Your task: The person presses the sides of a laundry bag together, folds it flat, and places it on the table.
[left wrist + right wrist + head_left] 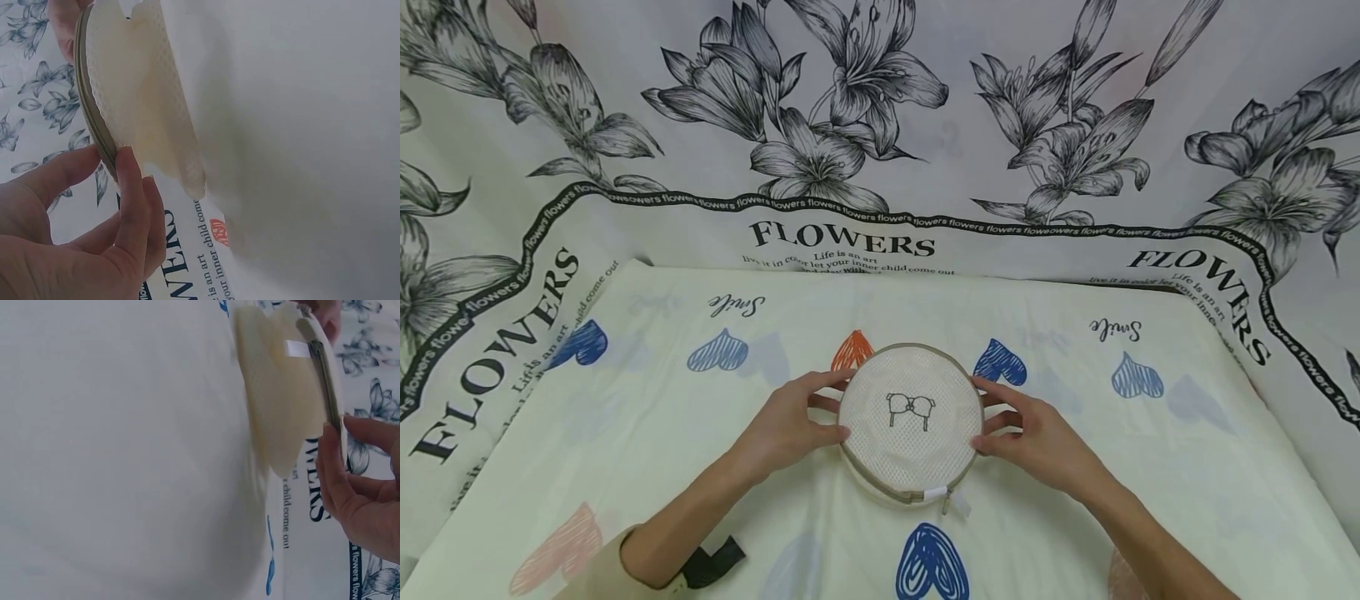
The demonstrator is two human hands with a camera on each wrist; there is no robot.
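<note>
A round white mesh laundry bag (895,458) with a bra outline stitched on its top lies in the middle of the head view. An olive zipper (95,125) runs round its upper rim, and the zipper pull (946,502) hangs at the near side beside a white tag (935,492). My left hand (786,425) pinches the left rim between thumb and fingers. On the opposite side, my right hand (1041,433) grips the right rim the same way. Both wrist views show soft mesh walls (281,394) below the zipper.
A pale cloth (700,467) printed with hearts covers the flat surface. Behind it hangs a white curtain (955,167) with black flowers and lettering. A black strap (715,562) shows by the left sleeve (617,567).
</note>
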